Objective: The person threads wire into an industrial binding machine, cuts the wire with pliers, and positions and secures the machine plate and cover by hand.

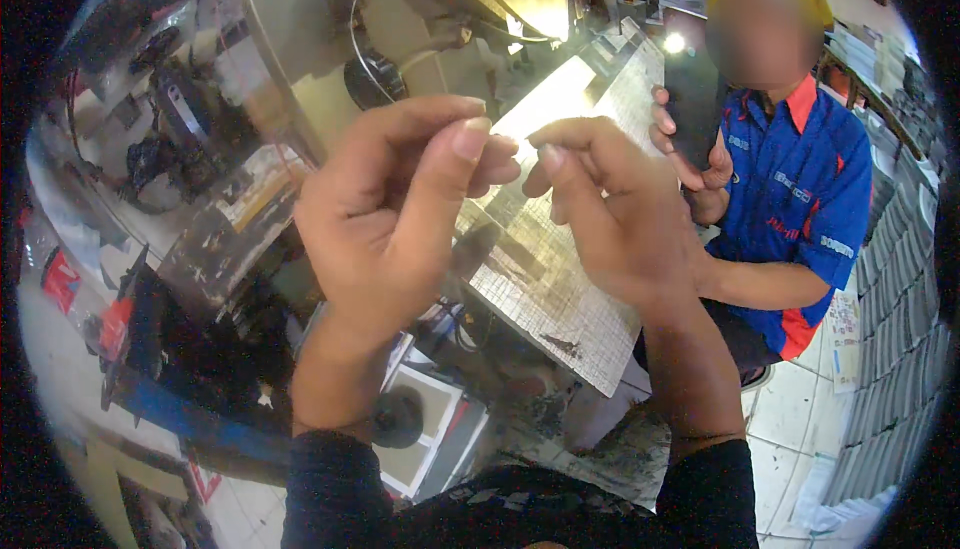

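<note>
My left hand [385, 204] is raised at the middle of the view, its thumb pressed against the curled fingers in a pinch. Close to its right, my right hand [625, 214] has thumb and forefinger brought together the same way. The fingertips of the two hands face each other with a small gap between them. Whatever they hold, if anything, is too small or too washed out by glare to make out. Behind and below them lies a long pale board with a fine grid [590, 324], brightly lit at its far part.
A person in a blue shirt with red trim [790, 189] sits at the right, holding up a dark phone [693, 99] with its light on. Dark machinery [180, 129] fills the left. Stacked grey sheets [895, 349] stand at the far right, beside white floor tiles [785, 409].
</note>
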`<state>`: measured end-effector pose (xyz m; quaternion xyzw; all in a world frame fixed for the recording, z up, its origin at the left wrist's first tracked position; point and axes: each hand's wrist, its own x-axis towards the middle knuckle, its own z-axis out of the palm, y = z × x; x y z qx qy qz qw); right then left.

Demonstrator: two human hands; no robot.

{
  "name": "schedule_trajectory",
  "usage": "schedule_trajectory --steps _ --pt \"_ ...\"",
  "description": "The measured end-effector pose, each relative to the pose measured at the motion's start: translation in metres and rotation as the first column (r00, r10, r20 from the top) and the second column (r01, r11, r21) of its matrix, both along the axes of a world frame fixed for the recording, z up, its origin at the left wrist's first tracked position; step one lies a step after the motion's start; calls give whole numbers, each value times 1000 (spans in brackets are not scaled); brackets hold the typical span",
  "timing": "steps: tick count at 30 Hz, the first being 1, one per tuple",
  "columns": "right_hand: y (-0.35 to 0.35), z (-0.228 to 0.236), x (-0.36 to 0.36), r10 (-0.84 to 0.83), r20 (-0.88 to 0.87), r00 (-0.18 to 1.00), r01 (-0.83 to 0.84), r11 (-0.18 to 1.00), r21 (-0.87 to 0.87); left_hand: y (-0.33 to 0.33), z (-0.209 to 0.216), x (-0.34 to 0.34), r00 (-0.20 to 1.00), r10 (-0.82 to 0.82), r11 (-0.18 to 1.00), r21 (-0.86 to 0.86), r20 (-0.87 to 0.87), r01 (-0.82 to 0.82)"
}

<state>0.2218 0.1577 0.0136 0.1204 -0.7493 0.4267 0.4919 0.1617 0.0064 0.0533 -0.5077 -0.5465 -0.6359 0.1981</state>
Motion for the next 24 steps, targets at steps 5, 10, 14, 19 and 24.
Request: schedule_trajectory --steps 5,10,14,19,24 --pt "1 4 -6 144 49 988 -133 974 -181 2 0 -1 1000 -21 1000 -21 -18 20" --pt "-5 8 -7 121 14 993 -115 969 -218 -2 0 -4 996 -44 998 -37 -74 41" --pt "7 1 -15 171 -1 985 -170 973 -157 -4 11 -1 998 -11 1000 -9 56 11" --pt "21 0 -15 64 -55 996 -58 992 114 1 27 -7 990 -39 998 -45 135 45" --pt "34 6 -33 37 -208 978 5 980 200 7 35 -14 991 -45 992 -115 127 60"
